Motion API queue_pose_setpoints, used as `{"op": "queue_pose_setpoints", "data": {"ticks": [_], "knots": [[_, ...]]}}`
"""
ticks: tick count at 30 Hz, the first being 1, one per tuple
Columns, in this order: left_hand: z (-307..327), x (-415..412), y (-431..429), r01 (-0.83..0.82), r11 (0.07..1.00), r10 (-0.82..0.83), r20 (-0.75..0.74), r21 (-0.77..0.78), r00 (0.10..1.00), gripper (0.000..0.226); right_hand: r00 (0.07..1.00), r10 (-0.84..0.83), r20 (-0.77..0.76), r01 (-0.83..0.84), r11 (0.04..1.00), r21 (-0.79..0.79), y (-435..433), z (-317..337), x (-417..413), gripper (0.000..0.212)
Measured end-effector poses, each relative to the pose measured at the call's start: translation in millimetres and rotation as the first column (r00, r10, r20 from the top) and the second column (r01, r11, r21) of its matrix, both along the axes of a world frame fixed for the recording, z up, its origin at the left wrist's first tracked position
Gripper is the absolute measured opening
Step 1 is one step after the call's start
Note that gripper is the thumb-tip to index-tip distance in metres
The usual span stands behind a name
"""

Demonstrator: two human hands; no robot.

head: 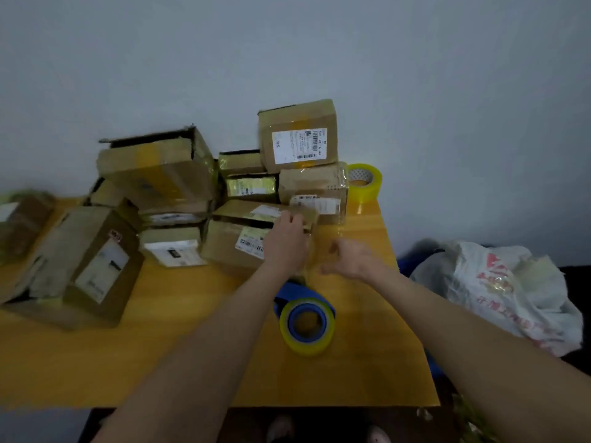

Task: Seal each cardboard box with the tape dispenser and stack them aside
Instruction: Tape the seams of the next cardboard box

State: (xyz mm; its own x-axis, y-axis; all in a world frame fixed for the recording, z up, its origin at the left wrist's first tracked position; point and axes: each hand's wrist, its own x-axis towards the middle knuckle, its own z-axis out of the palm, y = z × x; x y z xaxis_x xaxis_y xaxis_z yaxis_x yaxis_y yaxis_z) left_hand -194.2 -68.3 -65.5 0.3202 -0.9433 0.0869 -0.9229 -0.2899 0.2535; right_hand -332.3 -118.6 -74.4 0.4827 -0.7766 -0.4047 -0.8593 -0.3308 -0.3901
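Note:
Several cardboard boxes are piled against the wall on a yellow table. My left hand lies flat on the flap of a low box with a barcode label at the front of the pile. My right hand hovers just right of that box, fingers curled and apart, with what looks like clear tape near them. The blue tape dispenser with a yellowish roll lies on the table below my hands, untouched. A labelled box tops the stack at the back right.
A spare roll of yellowish tape stands at the table's far right corner. An open box and a tipped box sit to the left. A white plastic bag lies beyond the table's right edge.

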Motion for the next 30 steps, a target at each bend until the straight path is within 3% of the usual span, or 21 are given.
{"op": "queue_pose_setpoints", "data": {"ticks": [4, 10, 14, 18, 23, 27, 30], "knots": [[-10, -2, 45, -0.162, 0.985, 0.164, -0.029, 0.054, 0.986, 0.019, 0.975, 0.202, -0.091, -0.184, 0.967, 0.176, 28, -25, 6, 0.072], [-41, 4, 102, -0.339, 0.911, 0.379, -0.152, 0.236, 0.913, 0.021, 0.957, 0.235, -0.172, -0.212, 0.967, 0.143, 59, -51, 12, 0.037], [-49, 8, 117, -0.427, 0.877, 0.467, -0.184, 0.218, 0.865, 0.025, 0.946, 0.241, -0.217, -0.232, 0.971, 0.065, 64, -52, 8, 0.019], [-43, 14, 112, -0.508, 0.853, 0.522, -0.208, 0.118, 0.827, 0.02, 0.941, 0.298, -0.159, -0.292, 0.955, 0.058, 57, -50, -11, 0.014], [-31, 14, 86, -0.487, 0.872, 0.486, -0.204, 0.049, 0.85, 0.019, 0.998, 0.019, -0.055, -0.018, 0.999, 0.029, 24, -45, -59, 0.037], [-29, 5, 61, -0.403, 0.913, 0.407, -0.198, 0.063, 0.892, 0.021, 0.955, -0.295, -0.019, 0.295, 0.955, -0.017, -5, -38, -72, 0.028], [-30, 0, 48, -0.36, 0.929, 0.37, -0.138, 0.091, 0.919, 0.022, 0.929, -0.371, 0.008, 0.371, 0.929, -0.013, -16, -42, -62, 0.023]]}}
